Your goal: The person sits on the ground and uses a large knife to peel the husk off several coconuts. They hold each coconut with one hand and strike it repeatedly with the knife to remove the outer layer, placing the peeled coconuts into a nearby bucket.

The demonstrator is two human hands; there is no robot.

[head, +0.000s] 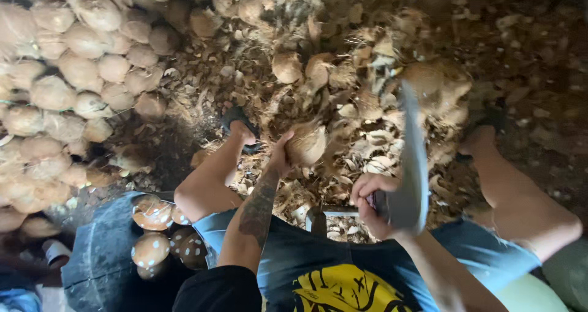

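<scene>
Between the person's knees, low over the husk-strewn floor [527, 48], a husked coconut [305, 144] sits in the left hand [280, 156], whose fingers curl around its near side and hold it out in front of the body. The right hand [372, 205] is closed tight around the handle of a broad machete [411, 165], whose blade stands raised and tilted up, clear of the nut and just to its right. By the look of it, the step in hand is trimming the shell: the nut is presented and the blade is cocked. The next stroke calls for a steady nut and a blade path that stays away from the holding fingers, which lie close to where it would land.

Around the nut lie heaps of torn husk and shell scraps. A sandalled foot [240, 123] rests just left of it, another foot [479, 137] well to the right. Far left, a big pile of untrimmed coconuts [67, 73] rises against the edge. Near the left knee, a dark tub [98, 257] holds smooth, pale-spotted finished nuts [153, 214].
</scene>
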